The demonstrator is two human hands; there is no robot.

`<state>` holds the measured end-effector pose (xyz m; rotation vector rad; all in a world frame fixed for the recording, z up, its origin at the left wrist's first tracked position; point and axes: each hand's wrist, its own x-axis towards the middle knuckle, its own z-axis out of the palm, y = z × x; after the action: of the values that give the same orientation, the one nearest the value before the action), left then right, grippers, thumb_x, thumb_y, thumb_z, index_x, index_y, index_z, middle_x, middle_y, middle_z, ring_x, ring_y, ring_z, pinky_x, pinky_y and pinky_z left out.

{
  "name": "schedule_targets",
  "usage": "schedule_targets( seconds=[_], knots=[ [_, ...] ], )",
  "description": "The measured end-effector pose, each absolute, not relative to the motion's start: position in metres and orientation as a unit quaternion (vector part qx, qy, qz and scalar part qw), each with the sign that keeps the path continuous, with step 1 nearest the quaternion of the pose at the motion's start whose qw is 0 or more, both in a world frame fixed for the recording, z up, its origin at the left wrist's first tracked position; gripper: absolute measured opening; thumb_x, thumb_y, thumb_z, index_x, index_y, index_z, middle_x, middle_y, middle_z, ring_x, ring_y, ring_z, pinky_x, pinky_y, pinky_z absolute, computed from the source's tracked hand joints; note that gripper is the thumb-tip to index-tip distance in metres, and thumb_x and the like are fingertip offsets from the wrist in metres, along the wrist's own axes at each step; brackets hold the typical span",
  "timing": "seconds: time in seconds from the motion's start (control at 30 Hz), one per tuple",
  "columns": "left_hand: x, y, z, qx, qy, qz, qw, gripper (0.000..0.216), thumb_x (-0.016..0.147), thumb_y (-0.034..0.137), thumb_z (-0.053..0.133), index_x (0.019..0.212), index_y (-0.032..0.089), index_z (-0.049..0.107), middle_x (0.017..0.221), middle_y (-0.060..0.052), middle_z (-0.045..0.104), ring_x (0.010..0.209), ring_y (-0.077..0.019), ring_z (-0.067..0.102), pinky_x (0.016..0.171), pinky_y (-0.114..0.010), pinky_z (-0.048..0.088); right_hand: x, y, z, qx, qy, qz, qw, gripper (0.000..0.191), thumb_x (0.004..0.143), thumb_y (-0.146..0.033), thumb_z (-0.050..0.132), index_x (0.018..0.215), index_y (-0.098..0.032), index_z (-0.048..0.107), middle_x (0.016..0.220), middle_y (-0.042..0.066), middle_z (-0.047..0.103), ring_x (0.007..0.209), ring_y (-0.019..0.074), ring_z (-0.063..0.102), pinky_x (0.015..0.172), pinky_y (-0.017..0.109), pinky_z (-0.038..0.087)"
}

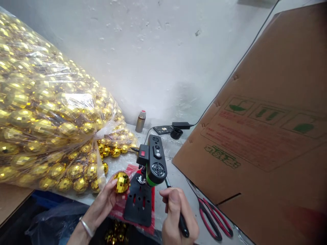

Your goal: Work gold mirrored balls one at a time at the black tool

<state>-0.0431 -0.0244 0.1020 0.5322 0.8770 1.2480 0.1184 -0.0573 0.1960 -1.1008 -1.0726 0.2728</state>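
Note:
My left hand [108, 195] grips a gold faceted ball [122, 182], a disco-ball style ornament, between thumb and fingers. It is held up just left of a small black bench drill press [155, 160] with a red switch and a green band. My right hand [177, 217] is wrapped round the lever handle [183, 227] to the right of the machine; the handle's black end shows below the fist. Under the machine head lies its slotted black base plate [138, 209], which rests on a red sheet [152, 217]. The machine's working tip is mostly hidden behind its head.
A big clear plastic bag [51, 126] of gold balls fills the left. At right leans a large cardboard box [255, 136], with red-handled scissors [213, 219] beside it. A small bottle [140, 121], a phone-like slab [162, 130], a black cup [176, 133] and a power adapter [181, 125] stand behind.

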Motion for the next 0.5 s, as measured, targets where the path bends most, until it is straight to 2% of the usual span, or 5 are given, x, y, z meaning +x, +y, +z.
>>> schedule_targets(
  seconds=[0.17, 0.3, 0.37, 0.43, 0.5],
  knots=[
    [-0.02, -0.035, 0.07, 0.239, 0.416, 0.522, 0.705, 0.066, 0.069, 0.051, 0.089, 0.12, 0.019, 0.063, 0.094, -0.003, 0.074, 0.073, -0.0163, 0.073, 0.057, -0.021, 0.053, 0.12, -0.056, 0.201, -0.489, -0.494, 0.129, 0.707, 0.041, 0.103, -0.043, 0.052, 0.07, -0.021, 0.061, 0.066, -0.003, 0.058, 0.057, 0.0098, 0.045, 0.057, 0.027, 0.033],
    [-0.006, -0.023, 0.052, 0.381, 0.518, 0.448, 0.621, 0.093, 0.071, 0.064, 0.081, 0.143, 0.015, 0.048, 0.056, 0.007, 0.063, 0.038, -0.0115, 0.054, 0.037, -0.019, 0.032, 0.12, -0.058, 0.197, -0.477, -0.506, 0.125, 0.708, 0.038, 0.104, -0.041, 0.05, 0.073, -0.021, 0.061, 0.068, -0.003, 0.059, 0.059, 0.0093, 0.046, 0.058, 0.026, 0.034],
    [-0.002, -0.019, 0.048, 0.452, 0.547, 0.402, 0.579, 0.092, 0.077, 0.065, 0.073, 0.147, 0.013, 0.046, 0.047, 0.009, 0.058, 0.032, -0.0125, 0.048, 0.036, -0.021, 0.032, 0.119, -0.058, 0.195, -0.472, -0.512, 0.121, 0.708, 0.037, 0.105, -0.039, 0.049, 0.075, -0.021, 0.061, 0.069, -0.004, 0.059, 0.06, 0.0091, 0.047, 0.059, 0.025, 0.034],
    [-0.001, -0.02, 0.048, 0.515, 0.556, 0.395, 0.519, 0.077, 0.082, 0.059, 0.07, 0.142, 0.015, 0.053, 0.063, 0.001, 0.072, 0.043, -0.0174, 0.061, 0.045, -0.027, 0.048, 0.119, -0.059, 0.194, -0.465, -0.518, 0.118, 0.708, 0.037, 0.106, -0.038, 0.048, 0.076, -0.022, 0.061, 0.07, -0.004, 0.059, 0.061, 0.0089, 0.048, 0.059, 0.025, 0.034],
    [-0.001, -0.022, 0.049, 0.575, 0.555, 0.408, 0.441, 0.061, 0.081, 0.048, 0.072, 0.133, 0.018, 0.061, 0.098, -0.009, 0.079, 0.076, -0.0264, 0.075, 0.072, -0.037, 0.061, 0.119, -0.059, 0.193, -0.46, -0.522, 0.114, 0.709, 0.036, 0.106, -0.036, 0.047, 0.077, -0.022, 0.061, 0.07, -0.004, 0.059, 0.061, 0.0088, 0.048, 0.059, 0.024, 0.035]
  ],
)
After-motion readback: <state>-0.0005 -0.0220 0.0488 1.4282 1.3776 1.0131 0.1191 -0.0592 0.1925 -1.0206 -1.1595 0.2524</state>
